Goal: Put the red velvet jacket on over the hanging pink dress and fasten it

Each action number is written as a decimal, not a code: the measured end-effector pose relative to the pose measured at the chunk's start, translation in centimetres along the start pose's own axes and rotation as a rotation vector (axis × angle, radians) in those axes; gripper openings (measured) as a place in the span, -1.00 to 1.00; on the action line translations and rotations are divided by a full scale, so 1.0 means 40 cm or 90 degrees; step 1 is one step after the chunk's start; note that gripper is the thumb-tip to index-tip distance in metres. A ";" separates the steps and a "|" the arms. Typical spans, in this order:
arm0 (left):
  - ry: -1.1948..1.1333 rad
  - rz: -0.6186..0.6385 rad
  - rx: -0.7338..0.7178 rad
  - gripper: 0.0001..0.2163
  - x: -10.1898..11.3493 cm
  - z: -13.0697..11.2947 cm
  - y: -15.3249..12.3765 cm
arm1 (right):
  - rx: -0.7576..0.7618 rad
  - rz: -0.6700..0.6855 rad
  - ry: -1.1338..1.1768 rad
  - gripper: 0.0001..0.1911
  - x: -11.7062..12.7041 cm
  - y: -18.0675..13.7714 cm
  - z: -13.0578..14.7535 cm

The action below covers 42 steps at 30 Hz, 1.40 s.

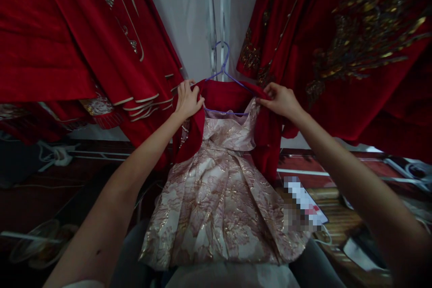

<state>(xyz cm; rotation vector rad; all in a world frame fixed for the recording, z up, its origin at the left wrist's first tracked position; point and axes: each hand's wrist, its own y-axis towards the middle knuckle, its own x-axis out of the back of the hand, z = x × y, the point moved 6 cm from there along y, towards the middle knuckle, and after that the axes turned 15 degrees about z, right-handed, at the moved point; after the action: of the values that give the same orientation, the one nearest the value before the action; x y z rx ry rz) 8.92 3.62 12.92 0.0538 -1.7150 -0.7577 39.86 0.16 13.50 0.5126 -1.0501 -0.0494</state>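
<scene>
A pale pink and gold brocade dress (222, 189) hangs on a thin purple hanger (223, 71), its skirt spreading down toward my lap. Over its shoulders lies a red jacket (194, 141), open at the front, with beading on one side. My left hand (189, 100) is closed on the jacket's left shoulder, fingers bent over the cloth. At the other shoulder, my right hand (279, 99) pinches the red fabric near the dress strap (252, 112) between thumb and fingers.
Red garments with beaded trim (111, 31) hang at the left, and others with gold embroidery (357, 36) at the right. A lit phone with a cable (308, 204) lies on a slatted wooden surface (332, 211). Clear plastic containers (40, 243) sit low at the left.
</scene>
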 end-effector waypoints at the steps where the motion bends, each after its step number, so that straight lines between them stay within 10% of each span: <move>1: 0.004 -0.005 0.011 -0.79 -0.002 0.002 -0.011 | -0.010 -0.018 0.001 -0.69 -0.008 -0.006 0.019; 14: -0.095 0.012 -0.025 -0.80 0.021 0.016 -0.107 | -0.118 -0.052 -0.217 -0.71 -0.049 -0.111 0.162; 24: -0.290 -0.057 -0.006 -0.84 -0.021 -0.030 -0.103 | -0.024 -0.005 0.332 -0.76 -0.130 -0.032 0.030; 33: -0.395 0.058 0.015 -0.81 -0.140 -0.172 -0.109 | 0.058 -0.008 0.513 -0.86 -0.314 0.033 0.171; 42: -0.461 -0.051 0.027 -0.66 -0.157 -0.162 -0.139 | 0.050 -0.153 0.643 -0.82 -0.362 -0.030 0.194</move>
<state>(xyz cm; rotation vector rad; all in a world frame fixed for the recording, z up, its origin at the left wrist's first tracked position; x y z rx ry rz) 14.59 -1.04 5.28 -0.1403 -2.4262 -0.8599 26.26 0.19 4.22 0.6294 -0.0021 0.0394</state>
